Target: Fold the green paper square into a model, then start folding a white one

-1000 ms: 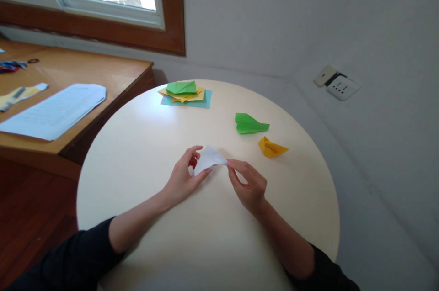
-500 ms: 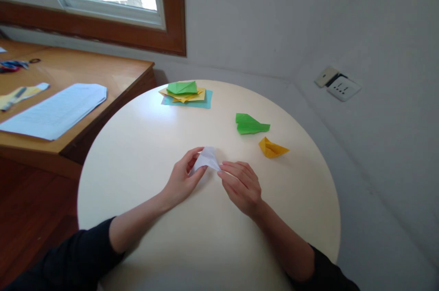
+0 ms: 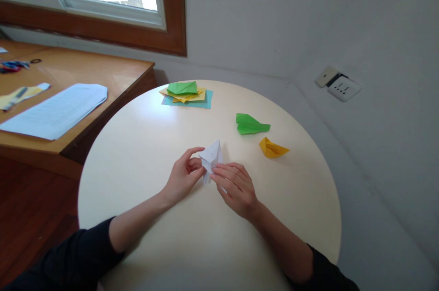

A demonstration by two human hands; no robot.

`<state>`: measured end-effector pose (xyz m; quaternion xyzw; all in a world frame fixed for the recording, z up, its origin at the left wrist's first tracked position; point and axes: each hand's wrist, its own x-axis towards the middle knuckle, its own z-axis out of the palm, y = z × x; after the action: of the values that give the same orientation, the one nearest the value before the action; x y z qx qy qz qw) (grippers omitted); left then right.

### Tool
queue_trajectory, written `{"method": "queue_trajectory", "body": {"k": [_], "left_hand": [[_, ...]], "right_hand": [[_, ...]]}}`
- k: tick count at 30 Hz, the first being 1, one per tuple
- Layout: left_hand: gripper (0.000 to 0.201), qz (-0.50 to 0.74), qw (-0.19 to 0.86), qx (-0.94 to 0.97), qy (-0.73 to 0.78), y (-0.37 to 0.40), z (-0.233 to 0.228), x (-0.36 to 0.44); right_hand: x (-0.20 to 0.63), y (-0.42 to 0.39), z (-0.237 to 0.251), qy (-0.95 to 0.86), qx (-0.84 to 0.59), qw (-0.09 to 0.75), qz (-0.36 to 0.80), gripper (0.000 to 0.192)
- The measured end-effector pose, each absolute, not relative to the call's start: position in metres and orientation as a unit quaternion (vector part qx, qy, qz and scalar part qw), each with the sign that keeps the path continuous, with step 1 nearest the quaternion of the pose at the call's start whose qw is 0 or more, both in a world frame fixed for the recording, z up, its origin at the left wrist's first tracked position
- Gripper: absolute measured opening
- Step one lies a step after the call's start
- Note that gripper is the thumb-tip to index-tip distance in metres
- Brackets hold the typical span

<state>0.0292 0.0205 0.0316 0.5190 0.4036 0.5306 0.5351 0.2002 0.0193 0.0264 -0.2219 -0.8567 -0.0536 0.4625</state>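
A folded white paper (image 3: 210, 156) is held between both hands above the round table, its pointed tip facing away from me. My left hand (image 3: 187, 172) pinches its left edge between thumb and fingers. On the lower right side, the fingers of my right hand (image 3: 236, 187) are closed on the same paper and hide part of it. Farther right on the table lie a green folded paper plane (image 3: 252, 124) and a yellow folded paper boat (image 3: 273, 148); neither hand touches them.
Coloured papers (image 3: 185, 92) are stacked at the far edge of the round white table (image 3: 137, 163). To the left, a wooden desk (image 3: 113, 65) carries printed sheets (image 3: 58, 110), a pen (image 3: 16, 97) and scissors (image 3: 15, 66). A wall socket (image 3: 344, 88) is at the right.
The white paper has been turned, so its point now faces away from me and its folded faces show. My right hand has shifted slightly left. The green and yellow papers stay put.
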Motion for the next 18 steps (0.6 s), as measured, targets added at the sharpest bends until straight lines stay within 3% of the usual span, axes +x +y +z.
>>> {"method": "queue_trajectory", "body": {"k": [18], "left_hand": [[0.040,0.530,0.550,0.514,0.390,0.0179,0.0373,0.0309]], "right_hand": [[0.1981,0.0233,0.0235,-0.804,-0.267,0.531,0.022,0.043]]}}
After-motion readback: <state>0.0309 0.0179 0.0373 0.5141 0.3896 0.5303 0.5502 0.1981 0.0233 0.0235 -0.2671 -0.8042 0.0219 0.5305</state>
